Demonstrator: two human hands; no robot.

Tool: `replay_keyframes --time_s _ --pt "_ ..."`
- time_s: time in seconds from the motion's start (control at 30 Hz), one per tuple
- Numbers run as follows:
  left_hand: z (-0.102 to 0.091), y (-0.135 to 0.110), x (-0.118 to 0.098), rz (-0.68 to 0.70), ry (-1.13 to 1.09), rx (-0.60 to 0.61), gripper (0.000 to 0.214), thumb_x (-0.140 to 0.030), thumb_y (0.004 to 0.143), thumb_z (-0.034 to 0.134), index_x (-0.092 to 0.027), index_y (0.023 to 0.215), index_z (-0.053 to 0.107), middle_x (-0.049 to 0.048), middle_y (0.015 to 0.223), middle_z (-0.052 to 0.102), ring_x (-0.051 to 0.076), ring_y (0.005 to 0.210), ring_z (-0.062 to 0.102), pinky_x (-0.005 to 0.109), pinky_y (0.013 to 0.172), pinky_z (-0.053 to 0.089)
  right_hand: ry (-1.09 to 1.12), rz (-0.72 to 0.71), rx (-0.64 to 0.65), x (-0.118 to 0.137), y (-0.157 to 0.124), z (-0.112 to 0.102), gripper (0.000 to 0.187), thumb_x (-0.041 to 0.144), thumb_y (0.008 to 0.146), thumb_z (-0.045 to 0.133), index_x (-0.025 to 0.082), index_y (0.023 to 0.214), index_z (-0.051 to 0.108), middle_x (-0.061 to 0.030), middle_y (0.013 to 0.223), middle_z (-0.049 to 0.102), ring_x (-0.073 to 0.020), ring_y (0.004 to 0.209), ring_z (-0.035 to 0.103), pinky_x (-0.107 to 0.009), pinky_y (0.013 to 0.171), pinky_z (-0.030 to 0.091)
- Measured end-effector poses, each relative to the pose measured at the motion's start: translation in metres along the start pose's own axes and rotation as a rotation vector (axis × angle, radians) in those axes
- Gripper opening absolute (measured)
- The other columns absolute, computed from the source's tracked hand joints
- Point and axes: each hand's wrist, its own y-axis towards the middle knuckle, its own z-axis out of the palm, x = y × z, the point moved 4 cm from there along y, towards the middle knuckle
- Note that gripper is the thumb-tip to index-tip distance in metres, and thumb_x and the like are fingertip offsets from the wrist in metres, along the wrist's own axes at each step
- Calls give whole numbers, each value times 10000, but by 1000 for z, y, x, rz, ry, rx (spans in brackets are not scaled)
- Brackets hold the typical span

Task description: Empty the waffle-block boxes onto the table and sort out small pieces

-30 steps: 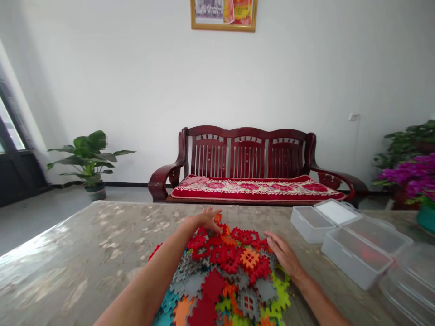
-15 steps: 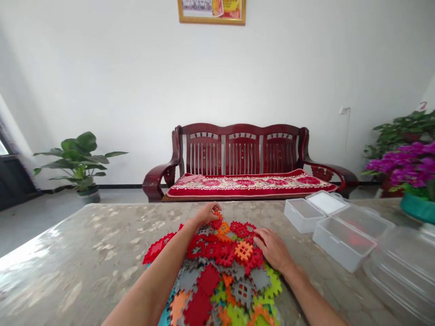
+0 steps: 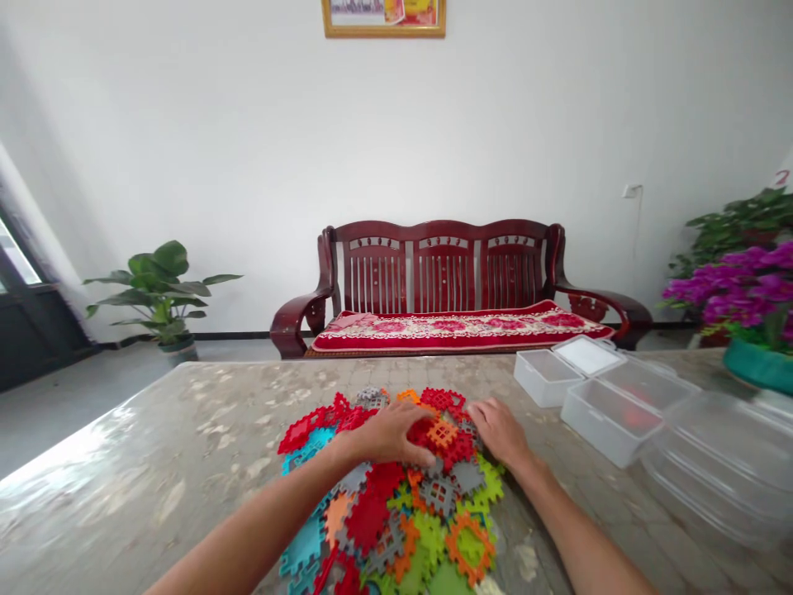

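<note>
A heap of flat, notched plastic building pieces in red, grey, orange, green and blue lies on the table. Over the heap's middle is my left hand, thumb and fingers spread around a gap above some red pieces, with nothing visibly gripped. An orange lattice piece lies just right of its fingertips. My right hand rests along the heap's right edge, fingers loosely stretched beside red and grey pieces. Nearer to me, an orange ring-shaped piece lies on green ones.
To the right stand a clear plastic box with compartments and a clear rounded container. A pot of purple flowers is at the far right. Behind the stone-patterned table are a wooden bench and a leafy plant.
My left hand has drawn back from the far end of the heap, opening above its middle; the orange and red pieces at its fingers are released. My right hand has barely moved.
</note>
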Motion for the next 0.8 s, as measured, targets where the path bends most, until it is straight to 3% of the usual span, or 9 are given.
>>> replay_keyframes --time_s 0.1,0.2,0.37,0.47,0.63,0.8 --pt "15 -27 -10 -47 118 57 1124 -745 547 764 -329 1514 372 147 1552 395 452 1422 316 633 1134 253 45 73 52 0 0 -1 401 529 946 443 264 905 742 -77 969 680 -239 1022 601 -349 921 430" --pt "32 -34 -15 -131 194 41 1203 -748 512 771 -295 1537 333 194 1600 288 500 1450 217 697 1126 191 105 133 78 5 1 2 452 650 855 538 249 906 738 -93 993 675 -270 1021 612 -384 924 440" --pt "47 -22 -22 -125 280 -133 1011 -557 589 794 -335 1489 390 141 1570 347 441 1419 296 629 1136 244 313 157 138 19 4 14 375 569 792 636 210 863 715 -86 1016 680 -239 974 639 -354 910 470" --pt "49 -15 -29 -74 319 -200 838 -420 670 740 -332 1444 433 114 1509 427 379 1357 383 554 1118 308 469 189 175 25 5 18 299 462 721 711 201 864 672 -36 896 701 -215 875 650 -326 817 502" --pt "47 -2 -36 -16 336 -175 656 -221 718 633 -286 1358 498 90 1332 582 314 1215 495 477 1049 395 772 260 204 26 2 16 318 358 664 736 189 921 652 -3 789 704 -185 775 656 -297 746 514" --pt "39 8 -37 8 294 -200 449 -197 794 569 -297 1231 596 67 1225 648 273 1128 563 421 1005 435 908 242 165 20 1 -3 347 350 633 743 179 929 685 -21 777 719 -193 741 665 -308 719 527"
